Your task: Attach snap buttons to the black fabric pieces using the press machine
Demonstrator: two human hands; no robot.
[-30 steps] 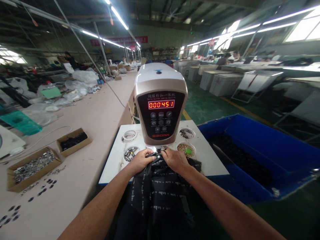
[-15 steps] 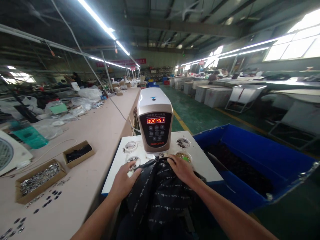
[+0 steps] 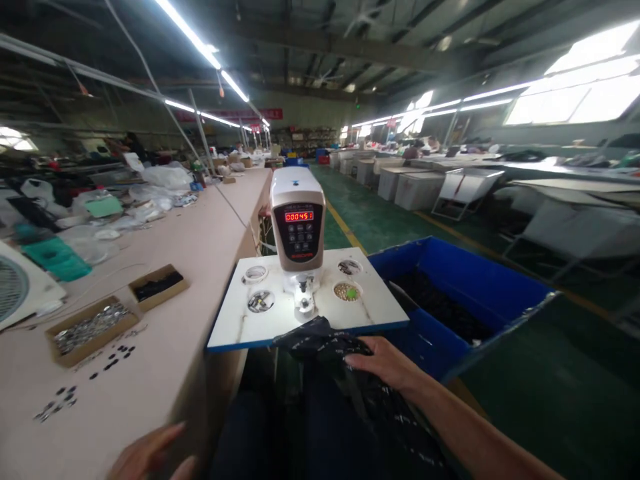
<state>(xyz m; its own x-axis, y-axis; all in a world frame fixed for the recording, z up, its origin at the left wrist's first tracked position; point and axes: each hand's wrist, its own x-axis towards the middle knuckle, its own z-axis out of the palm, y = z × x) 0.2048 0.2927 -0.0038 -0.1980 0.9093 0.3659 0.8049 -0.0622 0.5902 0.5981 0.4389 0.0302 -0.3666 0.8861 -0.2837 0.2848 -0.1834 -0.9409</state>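
Note:
A dark printed garment (image 3: 325, 343) is gripped by my right hand (image 3: 385, 363) and hangs over my lap, just in front of a white machine table (image 3: 295, 327). Behind the cloth stands a snap-fastening machine (image 3: 299, 220), its red display lit and its lower die bare. My left hand (image 3: 153, 457), somewhat blurred at the bottom left, is empty with fingers apart, close to the long table's edge. Round wells in the white top hold small metal parts (image 3: 261, 302) on the left and brass-coloured parts (image 3: 345, 291) with a green piece on the right.
On the long table (image 3: 200, 247) at left sit a cardboard box of metal fasteners (image 3: 93, 330), a smaller box with black pieces (image 3: 157, 287) and loose dark buttons (image 3: 63, 400). A large blue bin (image 3: 465, 280) with dark contents stands at right.
The garment has come away from the machine toward me in my right hand. My left hand has let go and moved down and left. The view has shifted slightly.

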